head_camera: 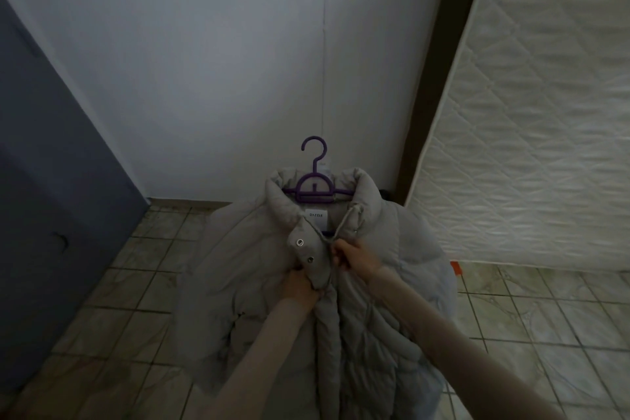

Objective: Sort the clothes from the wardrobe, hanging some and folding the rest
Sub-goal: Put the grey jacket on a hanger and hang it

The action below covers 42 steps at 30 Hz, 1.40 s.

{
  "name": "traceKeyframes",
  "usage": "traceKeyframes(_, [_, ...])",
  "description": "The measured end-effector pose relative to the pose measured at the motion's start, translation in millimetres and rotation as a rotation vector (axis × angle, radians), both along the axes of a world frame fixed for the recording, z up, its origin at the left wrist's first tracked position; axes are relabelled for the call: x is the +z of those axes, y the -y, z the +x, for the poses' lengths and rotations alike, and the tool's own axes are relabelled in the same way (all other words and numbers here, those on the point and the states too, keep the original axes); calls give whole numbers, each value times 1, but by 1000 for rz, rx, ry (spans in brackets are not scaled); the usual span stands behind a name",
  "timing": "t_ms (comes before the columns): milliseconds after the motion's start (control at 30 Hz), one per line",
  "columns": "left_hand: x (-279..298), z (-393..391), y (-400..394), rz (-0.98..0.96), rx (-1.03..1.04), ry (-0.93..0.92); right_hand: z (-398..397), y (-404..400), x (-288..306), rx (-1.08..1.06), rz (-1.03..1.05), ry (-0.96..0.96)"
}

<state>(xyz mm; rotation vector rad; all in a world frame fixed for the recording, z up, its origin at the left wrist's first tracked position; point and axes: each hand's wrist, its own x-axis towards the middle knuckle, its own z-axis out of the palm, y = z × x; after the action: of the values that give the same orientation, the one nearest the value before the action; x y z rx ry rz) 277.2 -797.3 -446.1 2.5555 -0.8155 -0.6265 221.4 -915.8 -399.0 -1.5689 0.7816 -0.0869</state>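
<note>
While hanging on the purple hanger [313, 186], grey puffer jacket [245, 249], its front edges pinched in your left hand [300, 285] and right hand [354, 257], collar at twelve o'clock.

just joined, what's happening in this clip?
A person is holding up a pale grey puffer jacket that already sits on a purple hanger. The left hand grips the snap-button flap at the front opening, and the right hand pinches the opposite edge by the collar cord, apparently to close it. The hanger's hook is free, not on any rail. A quilted mattress leans to the right, over a tiled floor.
</note>
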Motion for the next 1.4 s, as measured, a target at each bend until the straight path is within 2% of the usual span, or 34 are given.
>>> traceKeyframes(133, [-1, -5, 3, -28, 20, 24, -2, 3, 8, 77, -79, 24])
traceKeyframes(233, [-1, -15, 6, -210, 64, 64, 0, 7, 13, 92, -107, -26])
traceKeyframes(333, [5, -18, 6, -417, 194, 278, 5, 9, 17, 144, -156, -87])
traceKeyframes(467, [33, -19, 4, -330, 159, 597, 7, 9, 17, 166, -210, -177])
traceKeyframes(567, [38, -19, 3, -268, 166, 608, 8, 7, 18, 139, -221, -174])
traceKeyframes(667, [36, -18, 7, -250, 164, 712, 10, 7, 27, 134, -227, -168])
traceKeyframes(800, [40, -14, 14, -205, 187, 639, 21, 13, 58, 47, -144, -28])
traceKeyframes(1033, [51, -13, 19, -191, 259, 493, 24, 24, 73, 136, -100, -88])
traceKeyframes(1167, [45, -6, 15, -217, 252, 418, 20, 20, 72, 125, 1, -27])
traceKeyframes(1267, [47, -2, 8, -317, 237, 469, 11, 19, 67, 122, -28, 20])
traceKeyframes(1400, [46, 2, 0, -482, 110, 691, -4, 25, 53, 133, -229, -4])
